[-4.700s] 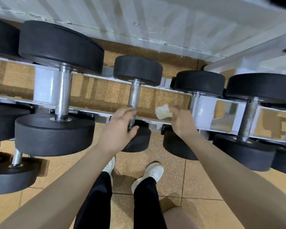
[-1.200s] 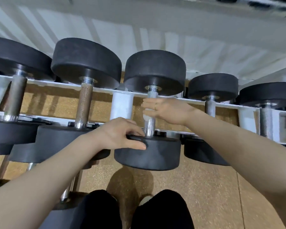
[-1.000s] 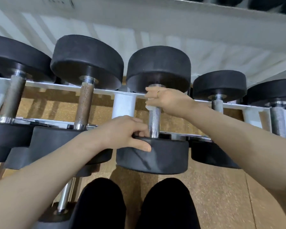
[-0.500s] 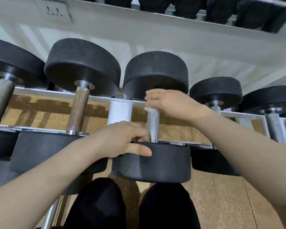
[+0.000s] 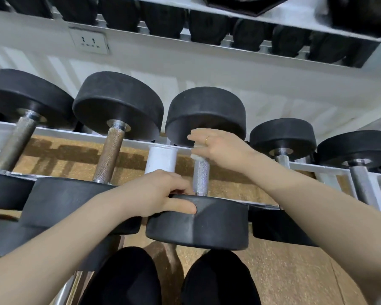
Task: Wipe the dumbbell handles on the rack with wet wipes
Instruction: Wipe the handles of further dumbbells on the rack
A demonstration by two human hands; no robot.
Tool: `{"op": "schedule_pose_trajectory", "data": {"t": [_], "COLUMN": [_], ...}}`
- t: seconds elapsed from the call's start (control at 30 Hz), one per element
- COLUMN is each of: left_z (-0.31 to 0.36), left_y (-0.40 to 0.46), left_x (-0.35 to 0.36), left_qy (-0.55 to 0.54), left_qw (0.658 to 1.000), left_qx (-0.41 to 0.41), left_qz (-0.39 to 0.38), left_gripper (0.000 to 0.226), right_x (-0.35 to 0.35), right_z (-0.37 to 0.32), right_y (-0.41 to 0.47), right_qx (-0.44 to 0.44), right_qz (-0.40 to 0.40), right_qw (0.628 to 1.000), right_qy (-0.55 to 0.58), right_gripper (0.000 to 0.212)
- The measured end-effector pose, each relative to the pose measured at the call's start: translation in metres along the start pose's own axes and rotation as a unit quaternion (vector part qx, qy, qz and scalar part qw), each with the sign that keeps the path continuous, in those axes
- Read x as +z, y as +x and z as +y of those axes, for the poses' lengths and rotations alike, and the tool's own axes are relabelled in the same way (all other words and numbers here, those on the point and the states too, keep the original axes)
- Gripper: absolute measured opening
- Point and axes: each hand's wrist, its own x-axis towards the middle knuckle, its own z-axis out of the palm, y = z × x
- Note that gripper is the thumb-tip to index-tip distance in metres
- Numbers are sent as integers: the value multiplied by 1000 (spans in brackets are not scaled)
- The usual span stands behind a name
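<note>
While the far end of the middle dumbbell's handle is wrapped by the right hand, a white wet wipe is pinched between its curled fingers and the knurled steel, a scrap of it showing just below the grip. The near head of that dumbbell is steadied by the left hand, whose thumb is laid on the head's side and whose fingers are curled over its top edge, just beside the foot of the handle. Between the two grips the bare stretch of handle is exposed; whether it has been wiped cannot be told from its look. The dumbbell is carried on the white rails of the rack, like its neighbours. To the left of the grip two larger dumbbells are seen, one with a brownish handle; to the right, two smaller ones. No handle is visibly wet or marked as finished, so the share already done is uncertain; the task is judged to be under way, with this handle in hand.
</note>
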Motion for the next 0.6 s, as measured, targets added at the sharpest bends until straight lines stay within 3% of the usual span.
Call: {"op": "schedule_pose_trajectory", "data": {"t": [0.13,0.23,0.33,0.4,0.5,0.57,0.6], "left_z": [1,2,2,3,3,3,3], "left_y": [-4,-7,-9,-9,-7,-6,-6], "left_x": [2,5,6,6,4,4,4], "left_qy": [6,4,-4,-21,-9,1,3], "left_qw": [1000,1000,999,999,1000,1000,1000], "left_qx": [-5,-8,-5,-3,3,5,3], "left_qz": [13,25,36,41,28,26,30], "left_gripper": [68,66,58,53,60,63,62], "right_x": [5,3,2,2,-1,6,12], "right_z": [-8,-21,-34,-34,-22,-18,-17], "right_y": [-3,-14,-27,-30,-32,-35,-36], "right_qx": [21,-36,-101,-84,77,233,320], "right_qz": [54,49,-11,-6,-4,5,16], "right_qw": [997,998,990,991,986,955,922], "right_qy": [-57,9,96,101,148,181,218], "right_gripper": [38,29,17,20,29,25,22]}}
